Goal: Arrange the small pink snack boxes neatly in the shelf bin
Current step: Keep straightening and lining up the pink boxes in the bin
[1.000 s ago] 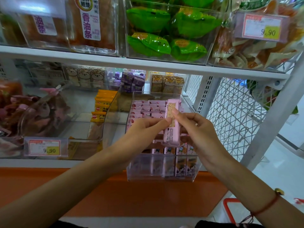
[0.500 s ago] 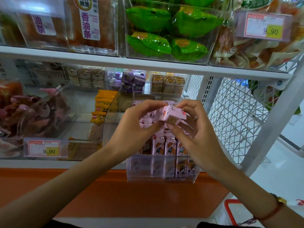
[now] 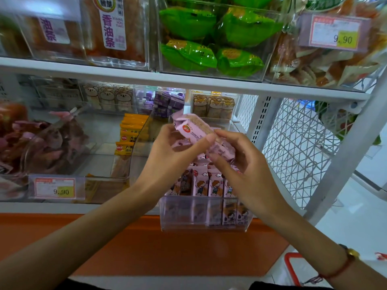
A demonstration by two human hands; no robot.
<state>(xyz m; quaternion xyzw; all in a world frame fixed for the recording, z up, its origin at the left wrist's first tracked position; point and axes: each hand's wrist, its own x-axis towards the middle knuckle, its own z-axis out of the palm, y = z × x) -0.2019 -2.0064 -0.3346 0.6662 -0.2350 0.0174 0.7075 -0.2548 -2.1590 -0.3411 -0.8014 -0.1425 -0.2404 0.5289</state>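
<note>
A clear plastic bin [image 3: 201, 225] sticks out from the middle shelf, with several small pink snack boxes [image 3: 215, 183] standing upright in its front row. Above the bin, my left hand [image 3: 173, 158] grips a tilted pink snack box [image 3: 193, 127] between thumb and fingers. My right hand [image 3: 240, 166] pinches the right end of that box, and more pink packaging shows under its fingers. The bin's rear boxes are hidden behind my hands.
Yellow snack packs [image 3: 130, 132] stand in the bin to the left, above a 9.90 price tag [image 3: 55, 188]. The white upper shelf [image 3: 188, 80] carries green packets [image 3: 211, 40] just overhead. A white wire mesh panel [image 3: 293, 147] closes the right side. An orange ledge [image 3: 146, 248] runs below.
The pink box went from upright in both hands to lying tilted, and was raised higher above the bin. Both hands rose with it.
</note>
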